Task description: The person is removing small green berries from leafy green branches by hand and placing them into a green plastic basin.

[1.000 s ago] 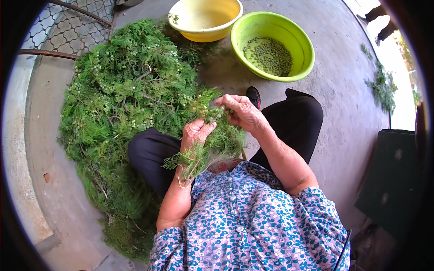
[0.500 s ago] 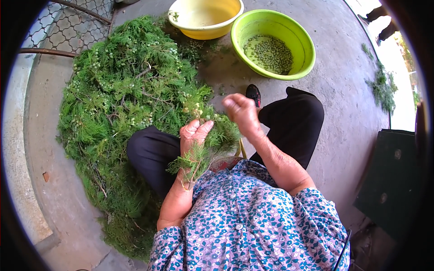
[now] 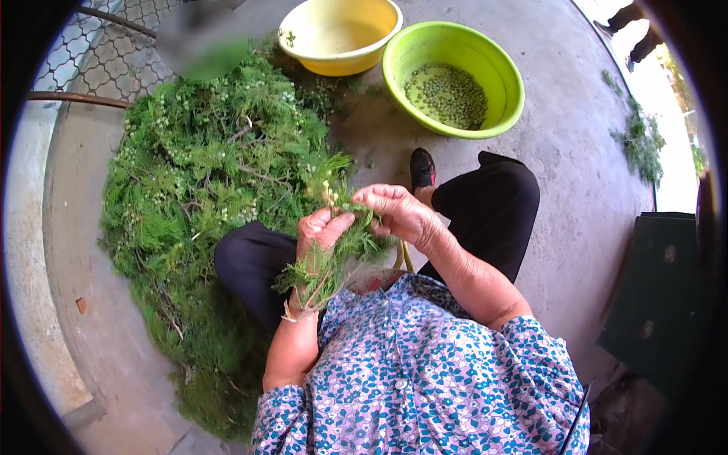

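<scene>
My left hand (image 3: 321,227) is closed around a leafy cypress branch (image 3: 350,244), its cut stem lying back across my left wrist. Pale green cones show at the branch's far end, just beyond the fingers. Thumb and fingers of my right hand (image 3: 402,214) pinch the foliage close beside my left hand. Whether a cone is between those fingertips is hidden. Left of my knees spreads a large pile of cypress branches (image 3: 197,178) dotted with cones. Ahead, a lime-green basin (image 3: 509,83) holds many small round green cones (image 3: 446,97) at its bottom.
A yellow basin (image 3: 341,64) touches the green one's left side. Loose sprigs (image 3: 641,144) lie at the far right, near a dark green panel (image 3: 652,280). A wire-mesh frame (image 3: 121,57) stands back left. Beside it is a blurred grey-green shape (image 3: 212,57). Another person's legs (image 3: 644,45) show at the upper right.
My right hand has come down and left from the air to the branch and now pinches it. A blurred grey-green shape has appeared over the pile's far end.
</scene>
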`<state>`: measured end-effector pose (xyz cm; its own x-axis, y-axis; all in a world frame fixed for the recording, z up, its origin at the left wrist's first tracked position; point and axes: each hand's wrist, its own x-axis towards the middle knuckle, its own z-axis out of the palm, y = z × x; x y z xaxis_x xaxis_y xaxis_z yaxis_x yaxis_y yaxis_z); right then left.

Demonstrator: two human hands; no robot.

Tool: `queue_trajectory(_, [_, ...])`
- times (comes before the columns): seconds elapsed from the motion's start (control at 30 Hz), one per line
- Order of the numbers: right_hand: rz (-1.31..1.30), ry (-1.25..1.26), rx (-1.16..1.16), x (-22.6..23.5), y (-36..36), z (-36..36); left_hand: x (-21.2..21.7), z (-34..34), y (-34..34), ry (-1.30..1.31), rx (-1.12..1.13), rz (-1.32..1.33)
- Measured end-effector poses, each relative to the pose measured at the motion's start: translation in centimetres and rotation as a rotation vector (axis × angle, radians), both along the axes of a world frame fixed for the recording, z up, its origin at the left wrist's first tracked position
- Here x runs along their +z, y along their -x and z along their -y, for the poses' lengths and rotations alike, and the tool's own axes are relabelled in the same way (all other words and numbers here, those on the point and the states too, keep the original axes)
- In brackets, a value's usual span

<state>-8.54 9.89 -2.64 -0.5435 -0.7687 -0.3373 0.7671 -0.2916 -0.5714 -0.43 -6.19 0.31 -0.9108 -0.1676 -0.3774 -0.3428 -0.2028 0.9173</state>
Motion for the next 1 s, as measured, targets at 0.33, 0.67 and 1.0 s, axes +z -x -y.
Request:
queue_trajectory(0.33, [-0.316, -0.353, -0.108, -0.1, -1.0, 0.9, 0.8, -1.8, -0.7, 0.642, -0.06, -0.307])
queue_trajectory(0.67, [-0.241, 0.025, -0.383, 3.0, 3.7, -4.0, 1.7, -1.5, 2.1, 0.798, -0.098, -0.594])
queue_trajectory(1.0, [-0.574, -0.424, -0.084, 5.5, 2.2, -1.4, 1.1, -1.8, 1.1, 0.221, 0.015, -0.079])
